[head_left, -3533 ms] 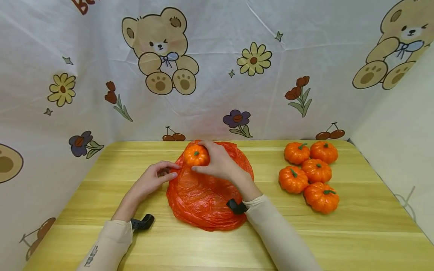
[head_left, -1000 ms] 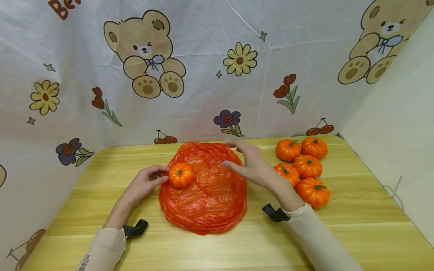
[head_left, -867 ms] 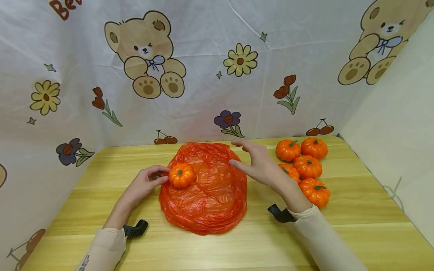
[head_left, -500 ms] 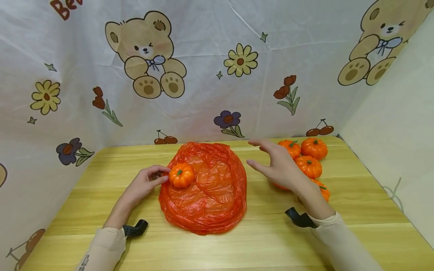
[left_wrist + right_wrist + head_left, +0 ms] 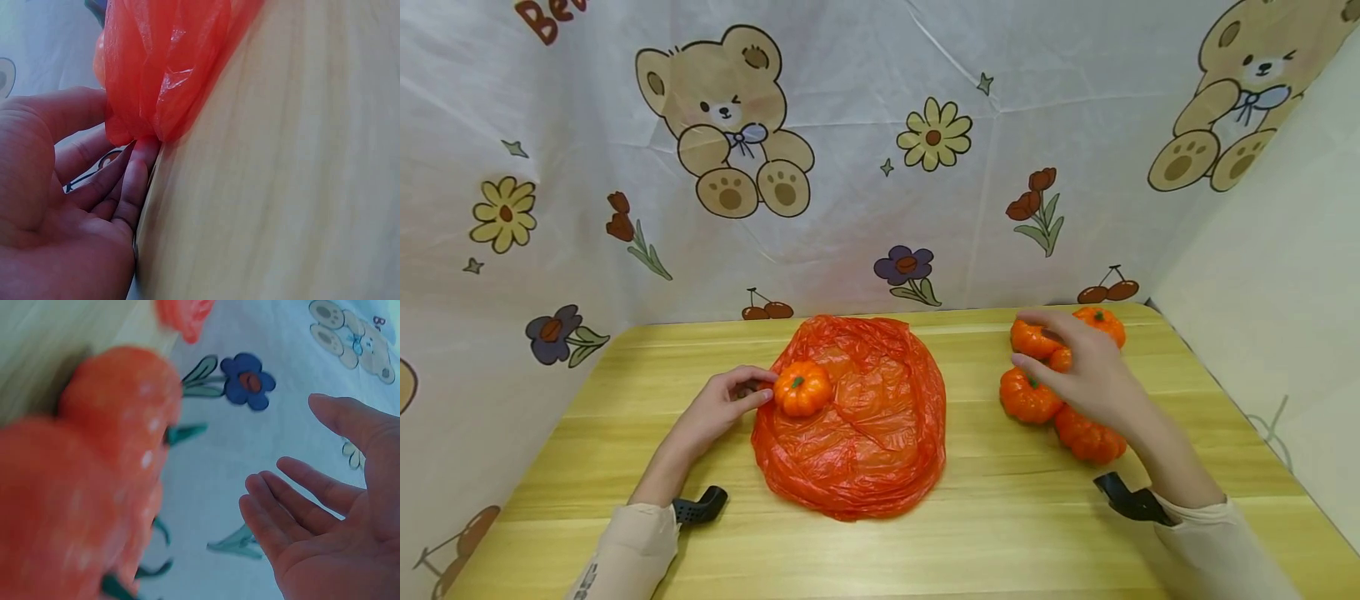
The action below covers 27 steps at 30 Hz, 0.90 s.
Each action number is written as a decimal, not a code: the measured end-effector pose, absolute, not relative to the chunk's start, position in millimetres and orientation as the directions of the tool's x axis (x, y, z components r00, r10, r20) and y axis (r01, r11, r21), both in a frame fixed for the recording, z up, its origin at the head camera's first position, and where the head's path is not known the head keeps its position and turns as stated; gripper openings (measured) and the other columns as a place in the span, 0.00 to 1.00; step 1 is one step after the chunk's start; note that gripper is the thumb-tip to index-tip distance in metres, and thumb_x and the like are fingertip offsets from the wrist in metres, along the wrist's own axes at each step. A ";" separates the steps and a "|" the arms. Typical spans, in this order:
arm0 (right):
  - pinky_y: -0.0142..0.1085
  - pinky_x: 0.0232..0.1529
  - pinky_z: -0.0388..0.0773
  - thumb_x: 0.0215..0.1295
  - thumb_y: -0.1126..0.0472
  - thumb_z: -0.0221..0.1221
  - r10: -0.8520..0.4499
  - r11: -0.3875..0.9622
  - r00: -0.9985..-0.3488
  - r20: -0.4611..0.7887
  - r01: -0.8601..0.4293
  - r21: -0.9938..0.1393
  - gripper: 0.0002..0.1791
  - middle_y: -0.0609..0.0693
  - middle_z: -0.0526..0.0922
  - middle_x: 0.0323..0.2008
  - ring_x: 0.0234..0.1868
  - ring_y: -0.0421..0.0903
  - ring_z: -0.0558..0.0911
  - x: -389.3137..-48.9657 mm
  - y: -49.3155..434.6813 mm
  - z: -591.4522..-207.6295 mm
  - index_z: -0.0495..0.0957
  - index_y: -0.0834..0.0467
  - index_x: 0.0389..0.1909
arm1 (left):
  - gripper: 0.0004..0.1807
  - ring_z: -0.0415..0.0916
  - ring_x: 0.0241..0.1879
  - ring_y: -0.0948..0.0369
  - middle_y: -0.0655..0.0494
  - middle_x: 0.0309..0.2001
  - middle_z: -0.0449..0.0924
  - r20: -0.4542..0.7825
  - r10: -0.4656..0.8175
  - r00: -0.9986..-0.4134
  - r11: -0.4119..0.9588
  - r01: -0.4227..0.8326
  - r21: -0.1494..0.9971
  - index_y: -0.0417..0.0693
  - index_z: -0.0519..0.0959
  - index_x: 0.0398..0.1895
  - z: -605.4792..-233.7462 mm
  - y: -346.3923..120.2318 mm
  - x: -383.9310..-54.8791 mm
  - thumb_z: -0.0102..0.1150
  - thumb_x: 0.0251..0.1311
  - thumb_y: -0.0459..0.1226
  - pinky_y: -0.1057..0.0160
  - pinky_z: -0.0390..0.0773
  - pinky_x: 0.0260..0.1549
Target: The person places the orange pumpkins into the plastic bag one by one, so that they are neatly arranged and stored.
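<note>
A crumpled red plastic bag [image 5: 857, 492] lies spread on the table, with a small orange pumpkin [image 5: 802, 388] at its left side. My left hand [image 5: 730, 400] holds the bag's left edge between thumb and fingers; the left wrist view has the fingertips tucked under the red film [image 5: 165, 75]. Over the group of pumpkins at the right hovers my right hand [image 5: 1086, 371], thumb and fingers spread, holding nothing. It partly covers the pumpkins beneath. In the right wrist view, a gap separates the hand [image 5: 331, 512] from the nearest pumpkins [image 5: 125, 394].
Several pumpkins with green stems cluster on the right, including a front one [image 5: 1090, 442] and a back one [image 5: 1101, 321]. The wooden table [image 5: 925, 558] ends at a cloth backdrop [image 5: 850, 225] printed with bears and flowers. A pale wall [image 5: 1285, 275] stands at the right.
My right hand let go of the pumpkin at the bag's left side and moved right, over the other pumpkins. My left hand has stayed at the bag's edge.
</note>
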State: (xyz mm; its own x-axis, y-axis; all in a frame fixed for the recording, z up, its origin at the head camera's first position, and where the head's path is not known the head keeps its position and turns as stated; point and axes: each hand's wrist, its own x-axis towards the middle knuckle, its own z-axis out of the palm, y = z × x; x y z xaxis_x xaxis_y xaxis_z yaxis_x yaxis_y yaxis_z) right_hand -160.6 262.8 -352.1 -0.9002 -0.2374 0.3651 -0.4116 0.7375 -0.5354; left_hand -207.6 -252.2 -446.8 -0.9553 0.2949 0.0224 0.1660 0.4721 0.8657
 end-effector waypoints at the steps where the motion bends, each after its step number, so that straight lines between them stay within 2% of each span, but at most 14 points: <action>1: 0.64 0.62 0.75 0.70 0.54 0.70 -0.239 0.737 -0.899 0.368 -0.414 -0.534 0.29 0.58 0.81 0.65 0.64 0.62 0.79 -159.1 267.9 -352.8 0.76 0.56 0.69 | 0.15 0.78 0.47 0.55 0.44 0.53 0.84 0.023 0.295 -0.955 0.473 0.167 0.865 0.43 0.83 0.58 -446.9 -252.0 -207.7 0.65 0.73 0.39 0.69 0.77 0.45; 4: 0.66 0.59 0.75 0.69 0.54 0.71 -0.241 0.743 -0.894 0.378 -0.421 -0.521 0.30 0.58 0.82 0.64 0.61 0.65 0.81 -154.1 283.9 -355.4 0.76 0.56 0.69 | 0.16 0.78 0.47 0.56 0.45 0.54 0.84 0.024 0.292 -0.956 0.470 0.166 0.867 0.43 0.84 0.58 -446.8 -251.7 -208.0 0.65 0.73 0.40 0.69 0.77 0.45; 7: 0.63 0.57 0.77 0.67 0.55 0.72 -0.231 0.759 -0.896 0.380 -0.411 -0.506 0.31 0.58 0.81 0.64 0.60 0.66 0.82 -148.7 299.6 -359.0 0.76 0.56 0.69 | 0.16 0.78 0.46 0.57 0.46 0.54 0.85 0.026 0.292 -0.956 0.473 0.168 0.865 0.44 0.84 0.58 -446.4 -251.7 -208.3 0.65 0.73 0.40 0.69 0.78 0.44; 10: 0.39 0.62 0.79 0.64 0.57 0.75 -0.222 0.770 -0.890 0.399 -0.411 -0.488 0.33 0.57 0.83 0.63 0.58 0.66 0.83 -144.6 314.7 -364.2 0.76 0.55 0.68 | 0.16 0.78 0.46 0.57 0.46 0.55 0.84 0.027 0.292 -0.956 0.474 0.170 0.864 0.44 0.84 0.58 -446.3 -252.1 -208.4 0.65 0.73 0.40 0.69 0.77 0.45; 12: 0.22 0.60 0.74 0.61 0.59 0.77 -0.220 0.770 -0.878 0.425 -0.423 -0.477 0.34 0.56 0.84 0.62 0.60 0.53 0.85 -142.8 323.7 -368.0 0.77 0.54 0.68 | 0.15 0.78 0.46 0.57 0.46 0.55 0.84 0.029 0.290 -0.957 0.473 0.170 0.864 0.44 0.84 0.58 -446.3 -252.5 -208.2 0.65 0.73 0.40 0.69 0.77 0.45; 14: 0.11 0.56 0.65 0.58 0.61 0.78 -0.211 0.765 -0.869 0.446 -0.432 -0.478 0.35 0.56 0.85 0.60 0.61 0.37 0.82 -140.1 332.3 -371.0 0.78 0.53 0.67 | 0.16 0.78 0.47 0.57 0.46 0.56 0.84 0.031 0.292 -0.956 0.471 0.172 0.865 0.43 0.84 0.58 -446.5 -252.1 -208.2 0.65 0.73 0.40 0.69 0.77 0.45; 17: 0.08 0.56 0.62 0.57 0.61 0.79 -0.182 0.779 -0.871 0.456 -0.411 -0.474 0.35 0.55 0.85 0.59 0.58 0.15 0.70 -135.3 343.8 -373.9 0.79 0.51 0.67 | 0.16 0.78 0.47 0.57 0.46 0.56 0.84 0.031 0.296 -0.955 0.475 0.175 0.862 0.44 0.84 0.58 -446.9 -251.8 -208.5 0.64 0.74 0.40 0.69 0.77 0.45; 20: 0.06 0.54 0.59 0.57 0.60 0.78 -0.149 0.801 -0.884 0.443 -0.371 -0.470 0.34 0.56 0.85 0.59 0.55 0.09 0.65 -130.6 353.9 -374.7 0.80 0.51 0.66 | 0.15 0.78 0.48 0.57 0.48 0.57 0.84 0.022 0.293 -0.956 0.479 0.166 0.862 0.45 0.84 0.58 -447.1 -252.0 -209.0 0.65 0.73 0.41 0.69 0.77 0.46; 21: 0.06 0.54 0.59 0.58 0.60 0.78 -0.144 0.809 -0.887 0.438 -0.361 -0.465 0.34 0.57 0.85 0.59 0.55 0.09 0.65 -129.5 357.2 -374.9 0.79 0.53 0.66 | 0.15 0.78 0.48 0.57 0.47 0.56 0.84 0.022 0.295 -0.955 0.480 0.168 0.861 0.45 0.84 0.58 -447.1 -252.4 -209.1 0.65 0.73 0.40 0.69 0.78 0.46; 23: 0.05 0.54 0.58 0.59 0.60 0.77 -0.138 0.816 -0.893 0.429 -0.348 -0.461 0.33 0.60 0.85 0.59 0.57 0.22 0.77 -128.3 363.1 -374.4 0.79 0.56 0.66 | 0.15 0.78 0.48 0.57 0.48 0.56 0.84 0.014 0.290 -0.957 0.480 0.158 0.863 0.46 0.84 0.58 -447.2 -252.7 -209.5 0.65 0.73 0.41 0.69 0.78 0.47; 25: 0.05 0.53 0.57 0.61 0.59 0.77 -0.125 0.824 -0.904 0.409 -0.325 -0.465 0.32 0.62 0.84 0.60 0.57 0.40 0.84 -127.6 368.5 -373.6 0.79 0.57 0.66 | 0.15 0.78 0.49 0.56 0.48 0.56 0.84 0.010 0.292 -0.956 0.481 0.156 0.863 0.46 0.84 0.58 -447.4 -252.9 -209.7 0.65 0.73 0.41 0.69 0.78 0.47; 27: 0.04 0.52 0.55 0.62 0.58 0.76 -0.112 0.827 -0.916 0.386 -0.301 -0.474 0.32 0.63 0.83 0.61 0.56 0.61 0.84 -127.3 372.6 -372.7 0.78 0.58 0.66 | 0.16 0.78 0.50 0.56 0.47 0.57 0.84 0.009 0.297 -0.955 0.486 0.160 0.859 0.46 0.84 0.59 -447.5 -253.4 -210.0 0.64 0.74 0.42 0.69 0.78 0.48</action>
State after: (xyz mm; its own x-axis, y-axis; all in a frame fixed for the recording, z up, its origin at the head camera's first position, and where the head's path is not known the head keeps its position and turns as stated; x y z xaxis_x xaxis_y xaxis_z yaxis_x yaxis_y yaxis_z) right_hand -127.3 372.6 -372.7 -0.9157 -0.1118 0.3859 -0.3009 0.8274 -0.4742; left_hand -210.0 -253.4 -447.5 -0.9549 0.2968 0.0093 0.1595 0.4862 0.8591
